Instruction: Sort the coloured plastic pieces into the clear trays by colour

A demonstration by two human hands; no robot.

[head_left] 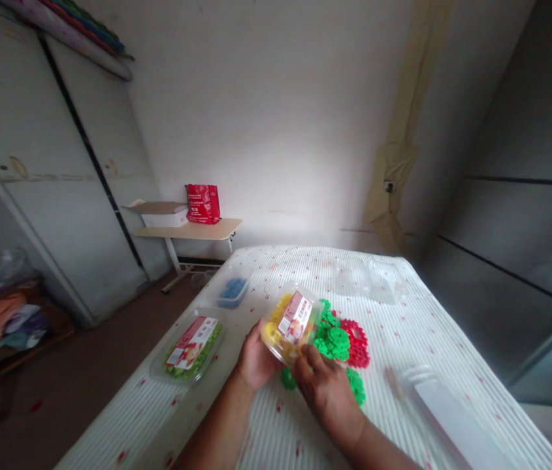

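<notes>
My left hand [256,360] and my right hand [327,386] both grip a clear plastic box of yellow pieces [289,324] with a red and white label, held tilted above the white striped table [403,365]. The left hand holds its near left side, the right hand its near right corner, fingers wrapped on the edge. Just beyond and under the box lies a pile of green toy discs [335,339] and red toy discs [358,343]. To the left lies a closed clear box of green pieces [191,349] with the same label.
A small box of blue pieces [232,291] sits further back on the left. Empty clear boxes [368,279] stand at the far side, another clear container [415,378] and a white flat object [456,421] at the right. A side table [192,230] carries a red bag.
</notes>
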